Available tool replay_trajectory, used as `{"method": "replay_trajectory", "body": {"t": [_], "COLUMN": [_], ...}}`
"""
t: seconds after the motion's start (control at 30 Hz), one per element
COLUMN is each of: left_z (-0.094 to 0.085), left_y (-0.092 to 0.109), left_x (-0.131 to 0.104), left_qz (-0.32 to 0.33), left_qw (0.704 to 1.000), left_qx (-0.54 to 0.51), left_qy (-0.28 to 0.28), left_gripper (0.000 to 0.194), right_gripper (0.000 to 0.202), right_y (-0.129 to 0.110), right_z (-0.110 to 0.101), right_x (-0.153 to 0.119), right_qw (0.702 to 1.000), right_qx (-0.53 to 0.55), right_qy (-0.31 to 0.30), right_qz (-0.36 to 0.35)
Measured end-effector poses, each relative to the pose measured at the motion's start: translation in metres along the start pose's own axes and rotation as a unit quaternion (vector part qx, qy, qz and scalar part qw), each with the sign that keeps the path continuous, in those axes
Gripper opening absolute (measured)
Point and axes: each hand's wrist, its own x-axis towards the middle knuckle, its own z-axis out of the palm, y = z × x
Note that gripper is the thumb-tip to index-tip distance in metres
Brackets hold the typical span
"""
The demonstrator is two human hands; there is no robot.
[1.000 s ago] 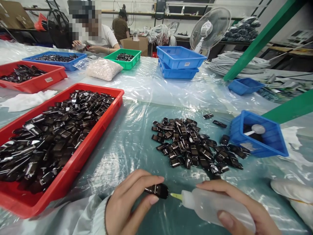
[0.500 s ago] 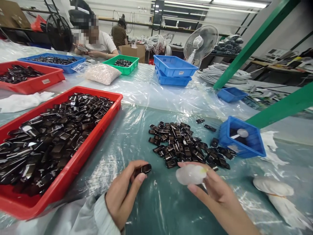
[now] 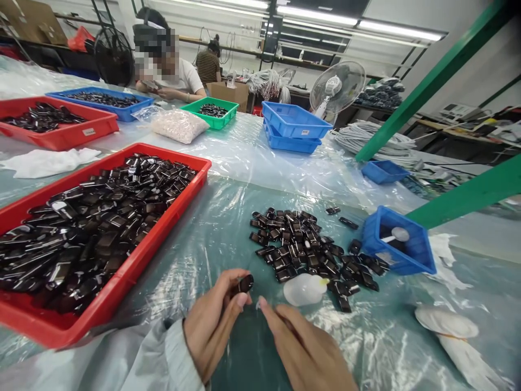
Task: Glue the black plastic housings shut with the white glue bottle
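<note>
My left hand (image 3: 215,320) pinches a glossy black oblong casing (image 3: 246,283) between thumb and fingers, its rounded end showing. Close by on the right, my right hand (image 3: 305,347) has its fingers drawn together, back of the hand up. A tiny whitish piece (image 3: 258,306) shows at its fingertips; the thumb is hidden. Just beyond that hand, a translucent white squeeze bottle (image 3: 304,289) with a yellowish tip lies on its side. It rests against a loose pile of similar black casings (image 3: 297,239) on the plastic-covered table.
A large red tray (image 3: 163,239) full of black casings stands at left. A blue bin (image 3: 401,260) with a white scoop-like item is at right, near a green post (image 3: 459,203). A tied white cloth bundle (image 3: 451,328) lies at right. Stacked blue trays (image 3: 297,122) stand farther back; a person (image 3: 183,81) sits beyond.
My right hand has let go of the squeeze bottle, which now lies by the pile, and has moved left to the tiny whitish piece. My left hand keeps its casing. The view has shifted slightly.
</note>
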Motion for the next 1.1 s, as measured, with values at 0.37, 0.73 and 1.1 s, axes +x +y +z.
{"method": "replay_trajectory", "body": {"t": [0.37, 0.73, 1.1], "left_z": [-0.005, -0.006, -0.004], "left_y": [0.005, 0.004, 0.003], "left_x": [-0.006, -0.005, -0.005], "left_qz": [0.108, 0.21, 0.25], "left_qw": [0.991, 0.969, 0.955], "left_qx": [0.075, 0.111, 0.143], "left_qy": [-0.03, -0.068, -0.073], "left_gripper": [0.028, 0.026, 0.027], "right_gripper": [0.035, 0.016, 0.033], "right_y": [0.003, -0.007, -0.006], "right_z": [0.005, -0.023, -0.023], "right_x": [0.004, 0.015, 0.017], "right_qw": [0.998, 0.735, 0.58], "right_qx": [0.016, 0.585, 0.71], "right_qy": [-0.019, 0.023, -0.072], "right_qz": [0.058, 0.343, 0.392]}}
